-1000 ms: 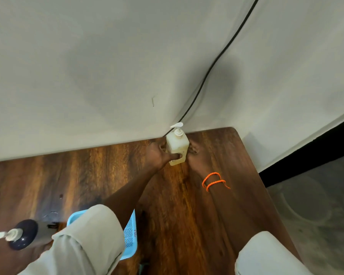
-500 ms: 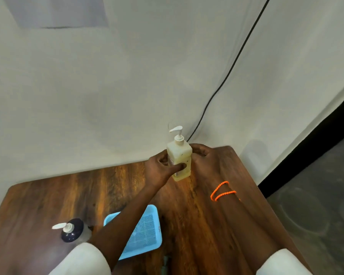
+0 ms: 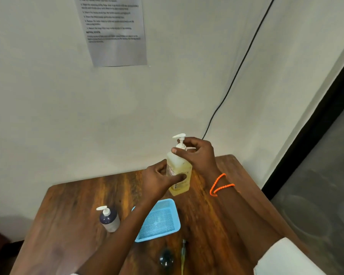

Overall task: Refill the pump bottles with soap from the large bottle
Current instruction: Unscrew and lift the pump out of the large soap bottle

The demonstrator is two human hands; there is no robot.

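At table [image 3: 216, 211] far edge | yellow pump bottle [image 3: 179, 171] upright, lifted clear | left hand [image 3: 159, 179] grips body | right hand [image 3: 197, 153] moved from bottle side to pump collar, fingers curled around it | dark pump bottle [image 3: 109, 220] beside blue tray [image 3: 159, 221].

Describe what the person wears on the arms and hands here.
Both forearms are bare. The right wrist carries an orange beaded cord looped twice. A white sleeve covers the right upper arm at the frame's lower edge. The left hand and right hand wear no gloves and show no rings.
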